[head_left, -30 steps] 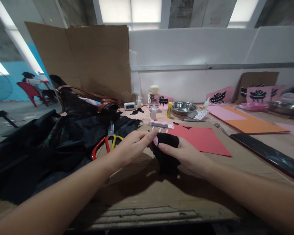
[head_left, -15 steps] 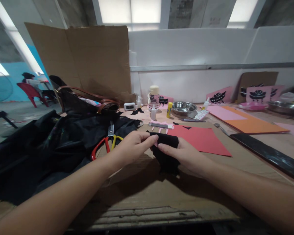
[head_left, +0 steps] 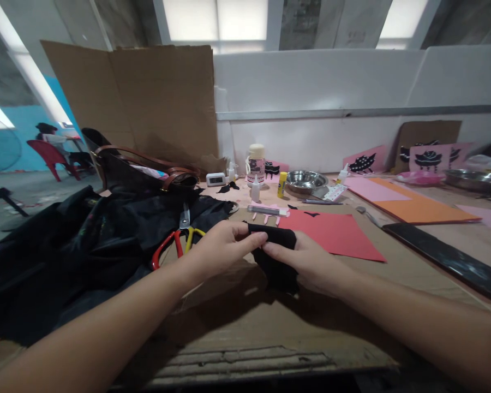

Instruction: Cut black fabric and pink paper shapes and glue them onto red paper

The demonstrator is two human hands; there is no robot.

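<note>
Gripping one black piece (head_left: 276, 268) near one red sheet (head_left: 337, 232): two hands (head_left: 225, 245).

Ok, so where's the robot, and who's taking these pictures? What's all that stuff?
There's no robot here, just a person's two bare hands. Every picture comes from one camera worn on the person's head, looking forward and down, so you see what that person sees.

The left hand and right hand hold a black piece between them, with the thumbs on top. Below is brown cardboard. By the left arm are scissors and a dark cloth. Behind the right hand lies a red sheet. Farther back stand a flask, a yellow tube and a shiny bowl.
</note>
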